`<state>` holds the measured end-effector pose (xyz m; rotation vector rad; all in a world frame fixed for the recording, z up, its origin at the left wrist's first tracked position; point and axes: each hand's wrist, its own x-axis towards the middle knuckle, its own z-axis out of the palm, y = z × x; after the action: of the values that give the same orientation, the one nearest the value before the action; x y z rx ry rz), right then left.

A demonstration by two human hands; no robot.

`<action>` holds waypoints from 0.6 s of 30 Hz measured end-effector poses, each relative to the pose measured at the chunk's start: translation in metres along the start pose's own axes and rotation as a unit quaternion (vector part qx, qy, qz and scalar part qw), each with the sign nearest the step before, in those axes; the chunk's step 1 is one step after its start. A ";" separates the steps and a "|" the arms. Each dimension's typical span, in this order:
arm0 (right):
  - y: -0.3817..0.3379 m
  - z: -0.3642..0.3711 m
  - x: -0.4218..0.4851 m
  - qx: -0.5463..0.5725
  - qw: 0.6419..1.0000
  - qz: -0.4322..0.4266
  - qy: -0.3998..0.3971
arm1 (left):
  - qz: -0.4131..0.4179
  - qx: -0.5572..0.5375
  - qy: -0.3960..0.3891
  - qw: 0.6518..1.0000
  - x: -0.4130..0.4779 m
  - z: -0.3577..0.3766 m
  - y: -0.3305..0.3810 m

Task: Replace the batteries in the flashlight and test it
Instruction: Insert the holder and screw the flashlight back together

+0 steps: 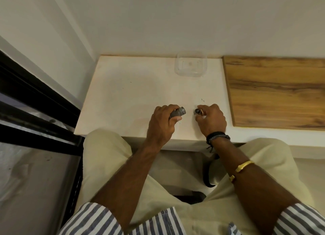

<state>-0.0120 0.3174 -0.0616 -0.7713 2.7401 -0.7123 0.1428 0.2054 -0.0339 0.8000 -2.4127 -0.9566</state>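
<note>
My left hand [162, 122] grips the grey flashlight body [177, 113] over the near part of the white tabletop [131, 97]. The body's open end points right. My right hand [212, 119] pinches a small dark round piece [197, 111], seemingly the flashlight's cap or battery holder, a short gap to the right of that open end. The two parts are apart and roughly in line. No loose batteries show on the table.
A clear plastic container [190, 63] stands at the back of the white top near the wall. A wooden board [277, 92] adjoins the top on the right. A dark window frame [35, 111] runs along the left.
</note>
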 end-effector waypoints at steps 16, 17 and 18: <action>-0.021 -0.018 -0.023 0.264 0.964 -0.004 0.045 | 0.006 0.005 -0.003 1.000 -0.001 -0.001 -0.001; -0.023 -0.022 -0.026 0.304 0.952 0.002 0.037 | 0.011 0.005 -0.003 1.000 -0.002 -0.002 0.000; -0.025 -0.026 -0.029 0.334 0.942 0.003 0.027 | 0.015 0.005 -0.002 1.000 -0.002 -0.002 0.002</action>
<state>0.0148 0.3242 -0.0247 -0.5782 2.2788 -1.5549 0.1452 0.2068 -0.0313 0.7635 -2.4276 -0.9369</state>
